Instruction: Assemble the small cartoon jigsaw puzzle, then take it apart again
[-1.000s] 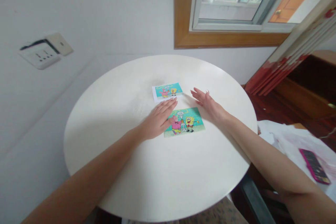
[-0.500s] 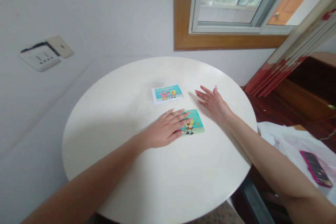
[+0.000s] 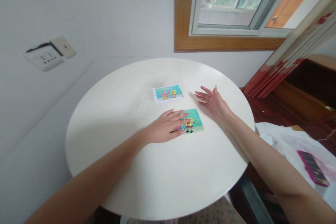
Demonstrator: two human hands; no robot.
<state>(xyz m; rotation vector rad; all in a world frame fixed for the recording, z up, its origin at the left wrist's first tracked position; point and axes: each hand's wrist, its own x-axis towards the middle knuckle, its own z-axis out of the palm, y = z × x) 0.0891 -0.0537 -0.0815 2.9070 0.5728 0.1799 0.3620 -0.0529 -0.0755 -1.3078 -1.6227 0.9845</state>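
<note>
Puzzle picture (image 3: pixel 193 123), the cartoon one, lies flat near the middle of the round table (image 3: pixel 157 182), its long side running left to right. Left hand (image 3: pixel 166 126) rests palm-down over its left half, fingers (image 3: pixel 177 114) straight and close together. Right hand (image 3: pixel 214 102) hovers just beyond its right edge, fingers loosely spread, holding nothing. A matching reference card (image 3: pixel 168 93) lies farther back.

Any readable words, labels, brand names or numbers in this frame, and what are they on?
None can be read.
Cartoon puzzle under the left hand: pictures only, no legible text.
Printed card beyond it: faint marks along the top, too blurred to read.
Wall socket: no legible marking.
Pink phone at the right: nothing legible.
</note>
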